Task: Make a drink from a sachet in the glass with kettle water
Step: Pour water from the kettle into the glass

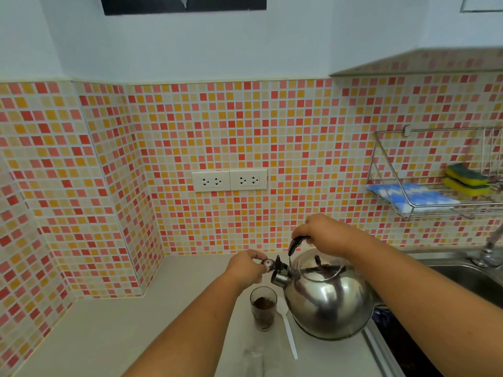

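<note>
A shiny steel kettle (330, 303) is held tilted above the counter, its spout pointing left over a clear glass (263, 308). The glass stands upright and holds brown powder near its top. My right hand (324, 235) grips the kettle's black handle from above. My left hand (246, 268) pinches the small whistle cap at the spout's tip. No water stream is visible. A white spoon (290, 336) lies on the counter between glass and kettle. A second clear glass (254, 360) stands near the bottom edge, blurred.
The beige counter (109, 336) runs left to a tiled corner. A steel sink (468, 276) with a tap sits at the right, a dark hob (402, 349) below the kettle. A wire rack (435, 183) holds sponges and a cloth. Wall sockets (229, 180) face me.
</note>
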